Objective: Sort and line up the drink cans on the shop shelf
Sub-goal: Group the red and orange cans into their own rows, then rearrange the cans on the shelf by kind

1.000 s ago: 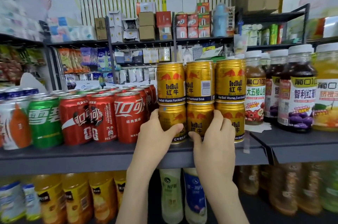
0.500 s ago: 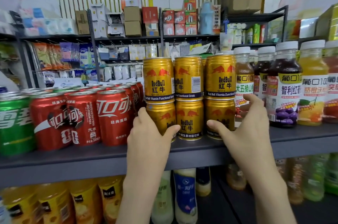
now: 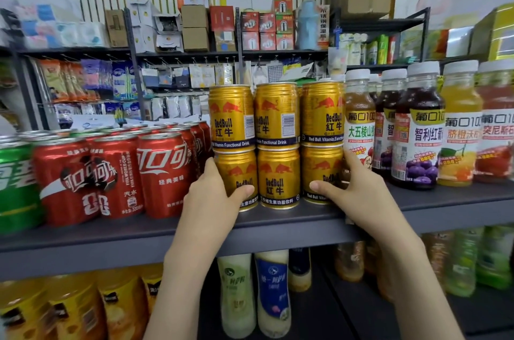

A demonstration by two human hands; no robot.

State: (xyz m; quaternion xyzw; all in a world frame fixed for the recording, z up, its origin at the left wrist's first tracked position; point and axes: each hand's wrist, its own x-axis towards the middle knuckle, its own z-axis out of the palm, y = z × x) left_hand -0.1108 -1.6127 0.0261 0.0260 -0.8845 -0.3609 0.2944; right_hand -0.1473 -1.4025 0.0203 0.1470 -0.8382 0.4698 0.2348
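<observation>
Gold Red Bull cans stand two high in three columns on the grey shelf [image 3: 83, 236]. My left hand [image 3: 211, 198] grips the lower left gold can [image 3: 236, 173], thumb across its front and fingers behind its left side. My right hand [image 3: 358, 195] grips the lower right gold can [image 3: 319, 170], thumb on its front and fingers round its right side. Between them stands the lower middle gold can [image 3: 278, 175], untouched. Three upper gold cans [image 3: 275, 114] sit on top. Red cola cans [image 3: 164, 173] stand in rows to the left.
A green can [image 3: 14, 186] stands at the far left. Juice bottles [image 3: 417, 128] with white caps crowd the shelf right of the gold cans, touching my right hand's fingers. Bottles fill the lower shelf below. Boxes and hanging packets line the far racks.
My right hand moved from the lower middle can to the lower right can and closed round it. My left hand stayed on the lower left can. The camera came closer.
</observation>
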